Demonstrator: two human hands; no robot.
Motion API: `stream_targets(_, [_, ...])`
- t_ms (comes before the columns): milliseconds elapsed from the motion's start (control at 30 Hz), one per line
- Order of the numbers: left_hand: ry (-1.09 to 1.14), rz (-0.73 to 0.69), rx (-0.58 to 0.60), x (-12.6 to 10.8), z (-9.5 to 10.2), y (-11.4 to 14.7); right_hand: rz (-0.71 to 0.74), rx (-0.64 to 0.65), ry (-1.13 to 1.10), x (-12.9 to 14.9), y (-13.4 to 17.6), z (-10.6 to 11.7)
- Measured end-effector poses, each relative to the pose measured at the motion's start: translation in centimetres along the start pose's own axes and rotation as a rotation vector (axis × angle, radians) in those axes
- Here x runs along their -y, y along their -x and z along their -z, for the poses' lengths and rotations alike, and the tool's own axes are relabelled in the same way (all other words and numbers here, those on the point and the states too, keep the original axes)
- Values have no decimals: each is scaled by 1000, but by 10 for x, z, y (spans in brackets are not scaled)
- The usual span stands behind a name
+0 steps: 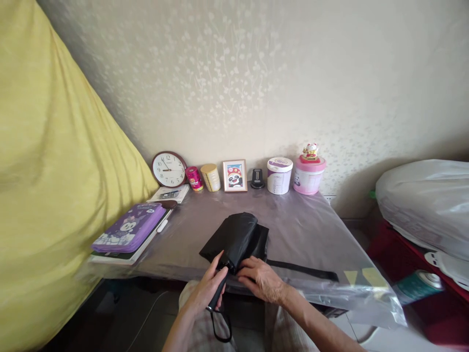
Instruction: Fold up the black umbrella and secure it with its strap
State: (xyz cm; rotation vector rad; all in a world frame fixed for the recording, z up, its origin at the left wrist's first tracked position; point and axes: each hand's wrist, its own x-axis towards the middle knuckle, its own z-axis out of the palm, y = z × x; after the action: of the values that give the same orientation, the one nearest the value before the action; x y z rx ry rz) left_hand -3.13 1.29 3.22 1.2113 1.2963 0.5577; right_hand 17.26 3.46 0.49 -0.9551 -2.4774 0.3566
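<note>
A black folding umbrella [234, 237] lies on the table with its canopy collapsed and loosely bunched. Its handle points toward me over the front edge, and a wrist loop hangs from the end. Wrapped round that handle is my left hand [208, 288]. My right hand [258, 278] rests against the lower right of the canopy, fingers bent onto the fabric near the ribs; whether they pinch the cloth is hard to see. A flat black strap [304, 269] stretches out to the right from the canopy along the tabletop.
The table [293, 220] has a clear plastic cover. A purple case [130, 227] lies on books at left. Along the wall stand a clock [169, 169], a picture frame [235, 176], a white tub [279, 176] and a pink tub [309, 177] bearing a cat figurine [310, 152]. A yellow curtain [54, 171] hangs left.
</note>
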Motion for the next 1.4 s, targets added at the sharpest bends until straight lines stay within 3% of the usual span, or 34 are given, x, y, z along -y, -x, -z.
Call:
stream_targets(133, [-67,-15,-40,3,-5,-2,-4,-10,5,0,1,5])
stream_targets(233, [-164,-32,-87,-2,-10,2,32,-6,-136,0,2,14])
stream_targets(300, [-227,-45,-98,-6,-14,6,-151,-149,-190,-8,3,22])
stream_targets(400, [-321,-63,-106,-7,-18,9,-598,-391,-106,-34,7,32])
stream_targets(467, [-357,-57,-111,-4,-20,7,-802,-387,-76,-52,10,35])
stream_targets(567, [-387,-62,-120,4,-21,3,-959,-289,-262,-69,12,31])
stream_targets(667, [-420,-91,-132,7,-21,1,-1003,-260,-398,-72,6,25])
stream_targets(800, [-447,-116,-145,7,-21,3,-1025,-283,-326,-69,-7,18])
stream_targets(933, [-432,-117,-154,10,-22,4,-1002,-404,-342,-71,-13,11])
stream_targets(1100, [-402,-121,-169,12,-23,4,-1008,-481,-568,-74,-18,12])
stream_targets(1267, [-372,-124,-156,11,-23,3,-982,-570,-1019,-63,-33,24])
stream_targets(1400, [-340,-132,-124,11,-25,2,-963,-598,-1081,-54,-49,26])
